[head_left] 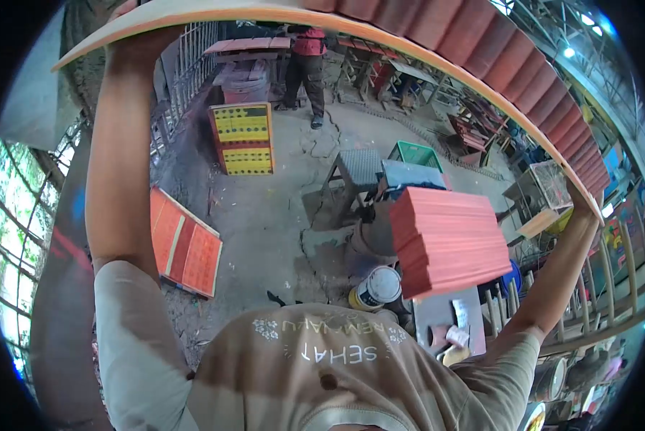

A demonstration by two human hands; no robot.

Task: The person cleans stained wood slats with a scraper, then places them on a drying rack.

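A long board [337,23] with a pale wooden edge and a row of red-brown ridged pieces [473,43] spans the top of the view, raised high. My left hand [146,39] is at the board's left end, its fingers mostly hidden behind the edge. At the right end, my right hand [585,200] is against the board's lower corner, fingers partly hidden. Both arms are stretched up and apart. Below the board, a stack of red corrugated pieces [448,241] lies beside a grey table [444,316].
A yellow panel [243,138] and a red-orange panel [186,244] lean at the left. A grey stool [358,169], a green crate [416,154] and a white bucket [378,286] stand ahead. Another person [308,68] stands on the cracked floor farther off.
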